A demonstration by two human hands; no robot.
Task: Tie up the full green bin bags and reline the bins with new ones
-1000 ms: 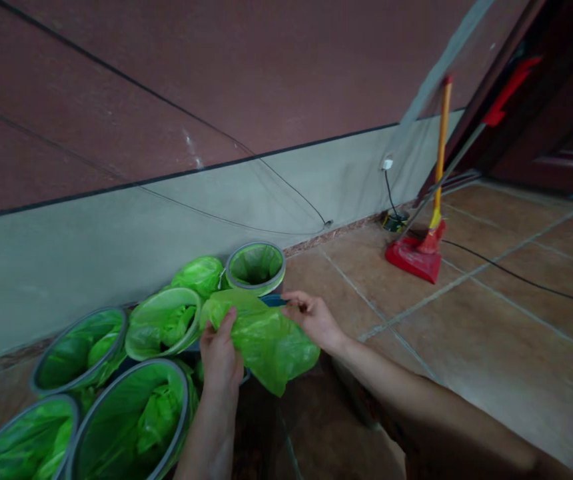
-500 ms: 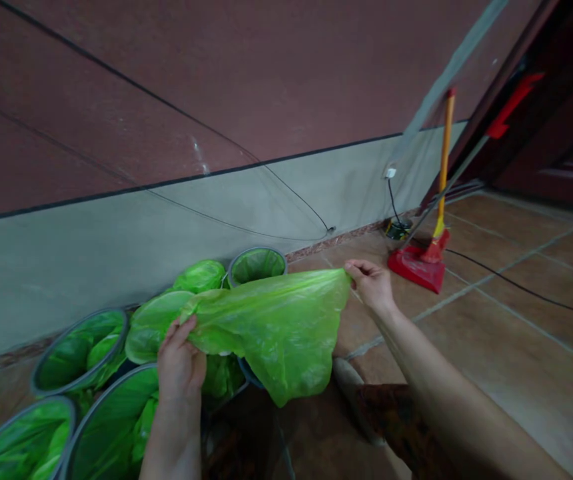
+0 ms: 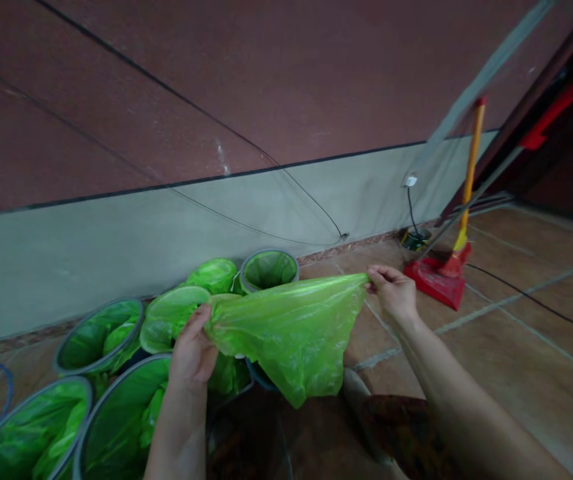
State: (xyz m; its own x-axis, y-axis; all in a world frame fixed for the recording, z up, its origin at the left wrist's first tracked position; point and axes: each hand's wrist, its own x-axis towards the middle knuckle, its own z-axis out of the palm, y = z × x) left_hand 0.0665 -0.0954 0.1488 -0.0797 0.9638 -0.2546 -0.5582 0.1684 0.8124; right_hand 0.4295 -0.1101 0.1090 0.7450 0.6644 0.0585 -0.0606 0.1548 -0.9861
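A thin green plastic bag (image 3: 296,333) is stretched out between my two hands, its lower part hanging down in a point. My left hand (image 3: 194,347) pinches one end with thumb and fingers. At the other end, my right hand (image 3: 394,290) grips a gathered corner. Below and left of my hands stand several bins lined with the same green film, among them a round bin (image 3: 269,269) behind the bag and a larger bin (image 3: 121,413) beside my left forearm. The bag hides part of the bins under it.
A red dustpan (image 3: 436,280) and a broom (image 3: 469,180) with a yellow handle lean near the wall at right. A black cable (image 3: 531,293) crosses the tiled floor. On the far left lies a blue hose (image 3: 9,387). My shoe (image 3: 361,393) shows beneath the bag.
The whole view has shifted, so the bins and broom sit further right. Both hands keep hold of the bag, which stays stretched between them.
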